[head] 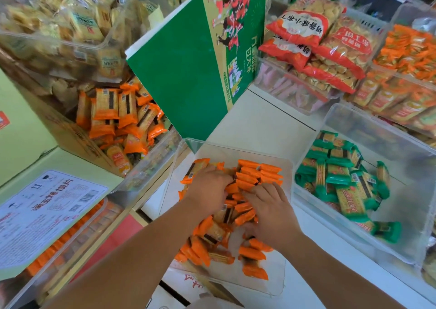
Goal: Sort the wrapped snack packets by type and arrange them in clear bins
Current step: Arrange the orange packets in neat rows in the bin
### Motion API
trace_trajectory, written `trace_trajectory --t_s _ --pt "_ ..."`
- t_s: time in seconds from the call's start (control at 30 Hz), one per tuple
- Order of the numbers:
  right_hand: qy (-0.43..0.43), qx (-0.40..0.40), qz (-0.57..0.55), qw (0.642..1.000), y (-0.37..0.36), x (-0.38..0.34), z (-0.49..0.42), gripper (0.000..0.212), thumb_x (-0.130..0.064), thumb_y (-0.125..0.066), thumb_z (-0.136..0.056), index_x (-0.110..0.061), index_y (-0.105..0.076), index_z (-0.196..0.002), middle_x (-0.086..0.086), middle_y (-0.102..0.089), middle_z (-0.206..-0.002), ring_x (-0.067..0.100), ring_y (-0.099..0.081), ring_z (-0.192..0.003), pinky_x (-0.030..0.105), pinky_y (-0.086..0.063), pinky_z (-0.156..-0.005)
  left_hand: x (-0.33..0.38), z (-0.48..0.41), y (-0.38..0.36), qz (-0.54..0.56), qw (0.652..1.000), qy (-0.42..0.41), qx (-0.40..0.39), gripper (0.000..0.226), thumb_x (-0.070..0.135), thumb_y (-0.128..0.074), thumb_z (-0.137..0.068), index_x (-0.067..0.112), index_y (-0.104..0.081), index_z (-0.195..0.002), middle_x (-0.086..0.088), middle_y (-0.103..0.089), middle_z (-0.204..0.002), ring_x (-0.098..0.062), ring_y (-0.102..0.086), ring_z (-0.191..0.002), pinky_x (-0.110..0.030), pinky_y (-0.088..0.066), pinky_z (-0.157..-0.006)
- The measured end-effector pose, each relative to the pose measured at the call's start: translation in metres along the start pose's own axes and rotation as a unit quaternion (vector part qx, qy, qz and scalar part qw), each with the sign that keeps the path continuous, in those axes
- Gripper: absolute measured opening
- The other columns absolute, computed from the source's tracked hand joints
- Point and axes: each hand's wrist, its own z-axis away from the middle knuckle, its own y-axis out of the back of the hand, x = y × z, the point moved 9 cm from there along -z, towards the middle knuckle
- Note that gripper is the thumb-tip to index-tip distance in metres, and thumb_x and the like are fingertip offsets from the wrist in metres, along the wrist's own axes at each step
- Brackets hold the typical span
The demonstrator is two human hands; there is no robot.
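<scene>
Hands [207,188] [271,210] press orange packets [250,176]; packet print unreadable.

Chinese print, upside down, showed on red biscuit bags [304,29], green carton [195,72] and white label sheet [49,212]; not legible.

Orange-wrapped snack packets [247,179] lie heaped in a clear bin [226,148].

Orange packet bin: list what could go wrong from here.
1. The clear bin sits close to the counter's near edge; pressing from both hands may slide it off.
2. Loose orange packets at the near end lie unaligned and could jam the neat row.
3. The green packets sit in the neighbouring bin, so types could get mixed.
</scene>
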Motion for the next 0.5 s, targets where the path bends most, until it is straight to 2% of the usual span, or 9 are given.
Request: trace_trajectory --t_s 0.1,0.2,0.23,0.3,0.37,0.4,0.43,0.5 --pt "-0.003 0.016 -0.018 1.000 0.004 0.001 0.001 0.066 -0.055 -0.072 -0.065 -0.026 -0.067 -0.123 -0.008 -0.058 -0.117 0.025 -0.050 -0.116 0.041 -0.035 -0.111 0.006 -0.010 -0.006 -0.100 0.994 -0.005 -0.054 0.021 0.026 -0.059 -0.098 0.031 -0.067 -0.117 0.005 -0.068 -0.110 -0.023 -0.052 -0.111 -0.040 -0.046 -0.099" --pt "-0.016 0.032 -0.035 0.999 0.007 0.001 0.003 0.076 -0.055 -0.073 -0.066 -0.025 -0.059 -0.134 -0.004 -0.052 -0.131 0.027 -0.047 -0.123 0.043 -0.038 -0.112 0.012 -0.012 -0.008 -0.107 0.992 -0.016 -0.059 0.022 0.027 -0.055 -0.100 0.030 -0.066 -0.120 0.002 -0.068 -0.112 -0.026 -0.055 -0.112 -0.044 -0.047 -0.098" --pt "-0.017 0.031 -0.033 0.999 0.006 0.001 0.003 0.084 -0.056 -0.076 -0.067 -0.023 -0.053 -0.141 -0.001 -0.049 -0.138 0.029 -0.045 -0.129 0.045 -0.037 -0.113 0.012 -0.011 -0.009 -0.070 0.996 -0.014 -0.060 0.021 0.025 -0.056 -0.099 0.027 -0.068 -0.117 0.001 -0.068 -0.110 -0.026 -0.057 -0.109 -0.044 -0.050 -0.094" --pt "0.003 0.009 -0.005 1.000 -0.001 -0.002 0.002 0.099 -0.061 -0.074 -0.071 -0.018 -0.039 -0.154 0.003 -0.041 -0.155 0.029 -0.036 -0.144 0.052 -0.032 -0.119 0.009 -0.006 -0.006 0.092 0.995 0.006 -0.045 0.021 0.017 -0.062 -0.095 0.023 -0.070 -0.114 0.002 -0.073 -0.105 -0.023 -0.065 -0.101 -0.042 -0.055 -0.087" --pt "0.025 -0.017 0.019 0.999 -0.010 -0.004 0.003 0.100 -0.065 -0.067 -0.078 -0.019 -0.030 -0.159 0.001 -0.034 -0.163 0.027 -0.027 -0.152 0.056 -0.026 -0.121 -0.001 0.004 -0.006 0.241 0.967 0.060 -0.057 0.031 0.015 -0.067 -0.095 0.023 -0.065 -0.125 0.004 -0.074 -0.114 -0.015 -0.069 -0.106 -0.038 -0.058 -0.091" --pt "0.030 -0.023 0.019 0.999 -0.012 -0.004 0.003 0.098 -0.064 -0.065 -0.079 -0.020 -0.030 -0.159 0.000 -0.034 -0.163 0.026 -0.026 -0.153 0.057 -0.026 -0.121 -0.004 0.010 -0.006 0.261 0.960 0.070 -0.071 0.038 0.020 -0.069 -0.095 0.023 -0.060 -0.132 0.003 -0.072 -0.122 -0.014 -0.067 -0.113 -0.036 -0.056 -0.096" --pt "0.031 -0.027 0.015 0.999 -0.013 -0.004 0.004 0.096 -0.064 -0.066 -0.079 -0.022 -0.032 -0.158 -0.001 -0.036 -0.162 0.025 -0.027 -0.153 0.058 -0.026 -0.120 -0.005 0.017 -0.007 0.235 0.966 0.068 -0.083 0.047 0.027 -0.071 -0.094 0.022 -0.055 -0.138 0.002 -0.069 -0.129 -0.015 -0.064 -0.120 -0.036 -0.054 -0.100" --pt "0.030 -0.024 0.011 0.999 -0.010 -0.005 0.003 0.093 -0.061 -0.070 -0.077 -0.023 -0.037 -0.155 -0.003 -0.043 -0.157 0.025 -0.035 -0.148 0.058 -0.029 -0.119 -0.003 0.029 -0.006 0.104 0.990 0.029 -0.093 0.058 0.039 -0.073 -0.091 0.023 -0.049 -0.141 0.002 -0.066 -0.129 -0.018 -0.060 -0.121 -0.038 -0.047 -0.103"
